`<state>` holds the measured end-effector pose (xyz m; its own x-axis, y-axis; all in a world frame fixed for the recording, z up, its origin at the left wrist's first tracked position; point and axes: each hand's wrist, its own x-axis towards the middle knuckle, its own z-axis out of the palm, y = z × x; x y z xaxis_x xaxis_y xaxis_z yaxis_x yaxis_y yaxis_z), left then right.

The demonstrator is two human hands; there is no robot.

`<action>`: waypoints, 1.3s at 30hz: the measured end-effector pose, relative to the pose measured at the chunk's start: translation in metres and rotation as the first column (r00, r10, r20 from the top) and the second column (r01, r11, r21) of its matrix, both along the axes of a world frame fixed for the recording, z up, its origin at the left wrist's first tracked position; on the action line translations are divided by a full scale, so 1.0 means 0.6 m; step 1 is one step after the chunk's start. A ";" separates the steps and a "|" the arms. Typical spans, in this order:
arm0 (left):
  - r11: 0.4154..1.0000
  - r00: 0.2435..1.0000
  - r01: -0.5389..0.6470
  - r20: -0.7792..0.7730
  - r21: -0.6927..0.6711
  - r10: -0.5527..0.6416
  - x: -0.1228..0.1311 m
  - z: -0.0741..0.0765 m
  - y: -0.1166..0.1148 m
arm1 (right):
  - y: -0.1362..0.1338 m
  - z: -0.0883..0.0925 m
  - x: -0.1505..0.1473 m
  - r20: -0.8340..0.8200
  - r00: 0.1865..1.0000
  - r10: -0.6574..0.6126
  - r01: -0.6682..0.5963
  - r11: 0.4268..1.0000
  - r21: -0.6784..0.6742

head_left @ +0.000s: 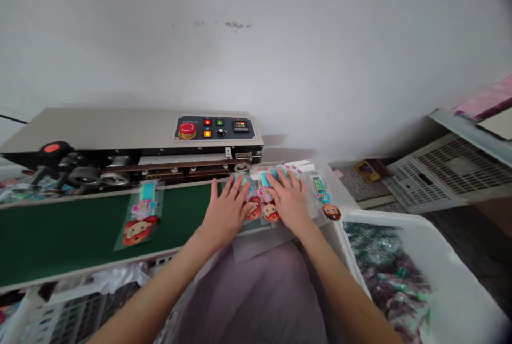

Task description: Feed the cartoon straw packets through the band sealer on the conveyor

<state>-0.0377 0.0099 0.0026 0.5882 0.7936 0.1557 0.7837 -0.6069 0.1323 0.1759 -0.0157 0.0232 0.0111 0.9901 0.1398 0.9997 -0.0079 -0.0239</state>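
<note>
My left hand point(227, 208) lies with fingers spread over a clear plastic bag at the right end of the green conveyor belt point(182, 208). Beside it, my right hand point(291, 200) rests with fingers apart on another clear bag point(270, 210) holding a printed cartoon-head card and a blue-green item. A similar bag point(253, 209) shows partly between the hands. To the right of my right hand lies one more bagged piece point(324, 194) with a brown-haired cartoon head. Farther left, a separate packet point(141, 213) with a red-haired cartoon head lies on the belt. My fingers partly cover the bags.
The sealing machine point(120, 130) stands along the wall, with a lit control panel point(216, 128) and rollers above the belt. A white tub point(448, 264) of filled packets is at lower right. Plastic crates point(448, 173) and a small yellow box point(367, 171) sit behind it.
</note>
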 end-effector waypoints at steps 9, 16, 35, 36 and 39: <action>0.994 0.993 0.109 0.057 -0.021 -0.108 0.084 0.031 -0.013 | 0.002 -0.019 0.021 -0.032 0.992 -0.124 0.126 0.989 0.072; 0.983 0.983 0.182 0.032 -0.037 -0.181 0.066 0.000 0.003 | 0.002 -0.015 0.057 0.022 0.995 -0.098 0.097 0.994 0.043; 0.976 0.975 0.219 0.049 -0.003 -0.219 0.088 0.021 -0.002 | -0.015 -0.028 0.043 -0.016 0.993 -0.116 0.116 0.992 0.053; 0.975 0.974 0.221 0.052 -0.007 -0.221 0.092 0.014 -0.001 | -0.017 -0.028 0.046 -0.004 0.994 -0.107 0.107 0.994 0.032; 0.988 0.987 0.152 0.053 -0.006 -0.151 0.078 -0.005 -0.003 | -0.022 -0.023 0.052 -0.015 1.000 -0.018 0.017 0.999 -0.030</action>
